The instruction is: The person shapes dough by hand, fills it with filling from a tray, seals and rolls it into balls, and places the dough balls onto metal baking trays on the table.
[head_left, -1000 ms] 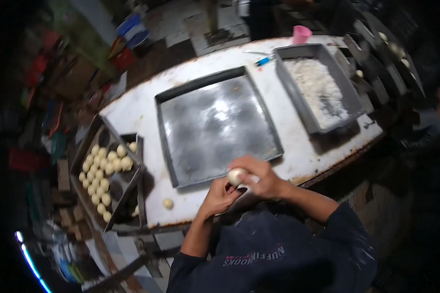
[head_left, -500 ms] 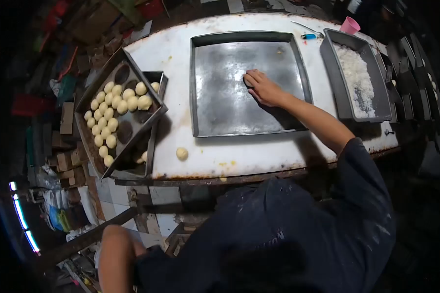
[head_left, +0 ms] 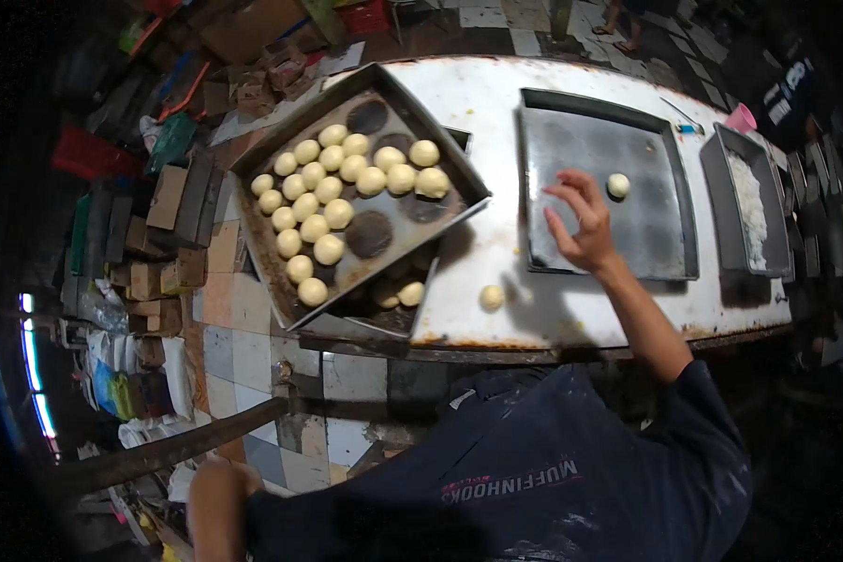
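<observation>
My right hand (head_left: pixel 583 223) is raised over the left front part of a metal baking tray (head_left: pixel 609 255). Its fingers are spread and curved, with nothing between them. To its right, apart from the hand, one pale dough ball (head_left: pixel 618 185) rests on the tray's bottom. A second dough ball (head_left: pixel 492 297) lies on the white tabletop in front of the tray. Further left, a tilted tray (head_left: pixel 367 234) holds several yellowish dough balls (head_left: pixel 315 227) in a cluster. Of my left arm only a bent part (head_left: pixel 217 501) shows at the lower left; the hand is outside the frame.
Beneath the tilted tray sits another tray (head_left: pixel 428 304) with more dough. At the right stands a grey bin (head_left: pixel 732 211) of white flakes (head_left: pixel 749 211), near a pink cup (head_left: pixel 741 118) and a blue lighter (head_left: pixel 688 129). Cardboard boxes (head_left: pixel 167 197) are stacked left.
My right hand has let go of the dough ball on the baking tray, opened and lifted away toward the left. The view has turned left, so the table appears further right.
</observation>
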{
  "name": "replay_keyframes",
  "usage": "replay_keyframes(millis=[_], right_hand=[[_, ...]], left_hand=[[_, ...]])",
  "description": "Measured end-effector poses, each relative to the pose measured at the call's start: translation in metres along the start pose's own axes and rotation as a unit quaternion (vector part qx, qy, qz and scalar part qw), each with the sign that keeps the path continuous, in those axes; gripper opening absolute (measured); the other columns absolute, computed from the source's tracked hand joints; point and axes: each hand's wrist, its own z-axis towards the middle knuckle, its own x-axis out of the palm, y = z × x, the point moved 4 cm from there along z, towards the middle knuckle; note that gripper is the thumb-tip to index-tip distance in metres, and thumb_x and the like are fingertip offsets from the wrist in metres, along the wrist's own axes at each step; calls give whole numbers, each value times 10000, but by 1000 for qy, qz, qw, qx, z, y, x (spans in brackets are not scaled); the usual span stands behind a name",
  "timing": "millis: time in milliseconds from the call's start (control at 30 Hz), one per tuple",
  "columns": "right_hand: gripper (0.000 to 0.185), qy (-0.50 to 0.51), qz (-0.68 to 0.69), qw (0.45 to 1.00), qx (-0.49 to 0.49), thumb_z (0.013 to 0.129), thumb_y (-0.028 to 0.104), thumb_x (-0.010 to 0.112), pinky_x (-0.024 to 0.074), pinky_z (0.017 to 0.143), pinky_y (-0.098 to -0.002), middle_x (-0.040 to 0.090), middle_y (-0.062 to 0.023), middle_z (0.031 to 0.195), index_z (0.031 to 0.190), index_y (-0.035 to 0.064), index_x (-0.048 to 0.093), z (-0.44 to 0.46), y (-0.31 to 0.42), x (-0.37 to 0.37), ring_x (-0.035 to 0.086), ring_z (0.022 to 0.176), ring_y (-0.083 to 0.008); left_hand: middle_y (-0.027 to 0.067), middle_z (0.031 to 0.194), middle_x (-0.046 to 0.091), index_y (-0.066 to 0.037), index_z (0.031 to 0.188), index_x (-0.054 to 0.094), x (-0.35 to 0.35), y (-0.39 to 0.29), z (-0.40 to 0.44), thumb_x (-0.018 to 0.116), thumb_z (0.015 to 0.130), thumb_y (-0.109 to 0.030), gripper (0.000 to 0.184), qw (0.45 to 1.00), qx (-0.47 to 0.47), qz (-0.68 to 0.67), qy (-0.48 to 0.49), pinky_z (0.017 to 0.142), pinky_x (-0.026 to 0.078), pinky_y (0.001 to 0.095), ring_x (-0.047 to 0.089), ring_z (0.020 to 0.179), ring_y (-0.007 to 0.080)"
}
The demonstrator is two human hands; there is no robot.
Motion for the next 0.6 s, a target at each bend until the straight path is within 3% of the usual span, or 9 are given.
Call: replay_keyframes(millis=[67,133,167,200,300,367,433,467,600], right_hand=[[278,31,4,999,-23,757,12,700,515,817,-358,536,-185,1180,1033,28,669,2,35,25,621,896,-281],[316,55,-8,997,-45,723,-11,709,523,822,-376,533,-189,1185,1032,40,672,-6,59,34,629,890,-270],[300,50,-23,998,-33,722,-12,708,526,814,-381,538,-186,1176,1017,34,675,-13,67,30,630,890,-270],[285,46,-39,998,-21,721,-14,706,529,806,-387,543,-182,1168,1001,28,677,-20,72,21,631,891,-270],[206,-7,-80,994,80,744,-14,692,534,765,-361,574,-174,1101,948,6,681,-49,73,-16,633,865,-255],[147,-43,-95,983,154,769,-20,674,527,732,-335,590,-165,1032,915,-8,681,-75,68,-38,629,823,-238],[114,-87,-92,973,195,786,-27,661,519,705,-316,600,-148,961,898,-14,679,-96,58,-47,621,782,-223],[103,-115,-73,967,213,791,-30,656,517,692,-310,604,-135,922,891,-14,679,-106,56,-48,616,764,-217],[126,-85,17,970,229,804,-23,663,525,693,-297,636,-121,918,922,5,700,-111,80,-34,629,808,-212]], left_hand=[[144,1015,671,-39,1013,712,-19,49,-69,733,819,-219,265,984,-165,58,32,841,472,359,618,987,258],[137,1025,670,-49,1021,714,-6,112,-166,735,824,-218,261,775,-559,157,249,849,469,353,616,1002,253],[152,882,637,-19,1025,694,0,160,-228,723,831,-298,341,712,-616,117,315,785,469,437,601,850,326],[186,909,634,-6,970,701,-5,168,-285,716,839,-341,360,680,-590,208,382,779,466,457,602,844,351],[246,964,630,5,943,712,-1,171,-362,699,817,-482,503,536,-682,272,416,855,466,486,603,946,413],[308,1087,599,14,1024,701,10,168,-365,674,827,-488,540,493,-692,294,439,916,449,525,563,1050,447],[293,1023,621,30,973,692,16,164,-377,671,841,-423,473,557,-629,333,429,868,454,534,572,1002,448],[272,1036,622,25,960,677,20,164,-364,690,834,-364,409,547,-642,282,456,852,442,535,563,1002,440],[194,936,565,21,981,587,58,123,-303,675,854,-194,264,686,-629,253,264,794,457,473,563,906,390]])
